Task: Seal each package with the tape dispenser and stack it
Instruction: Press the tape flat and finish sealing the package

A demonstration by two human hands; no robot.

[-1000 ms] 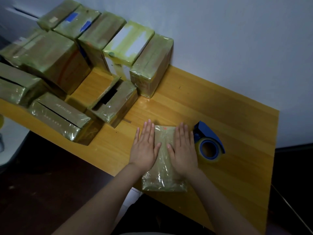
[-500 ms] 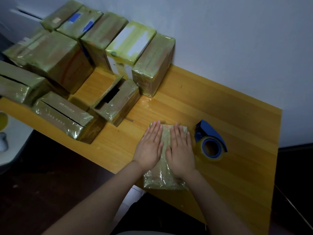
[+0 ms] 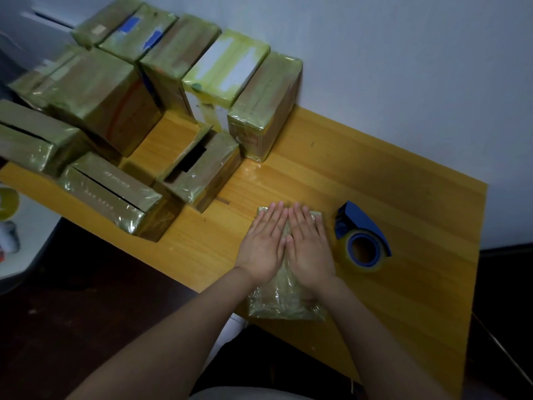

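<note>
Both hands have slid inward along the package (image 3: 284, 301) top and now lie side by side. Left hand (image 3: 264, 245) and right hand (image 3: 310, 249) press flat, fingers (image 3: 275, 217) straight and close together, gripping nothing. Package sits at the near bench (image 3: 375, 174) edge, shiny with tape. Tape dispenser (image 3: 362, 239) rests just beside it, untouched. Judgement: tape being smoothed down; stacking with the wrapped boxes (image 3: 259, 111) likely comes next.

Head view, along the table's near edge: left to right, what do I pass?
Box at the left frame edge → long box with a slit → smaller box with an open flap → left hand → right hand → blue tape dispenser. The package under both hands spans them, so omitted.
</note>
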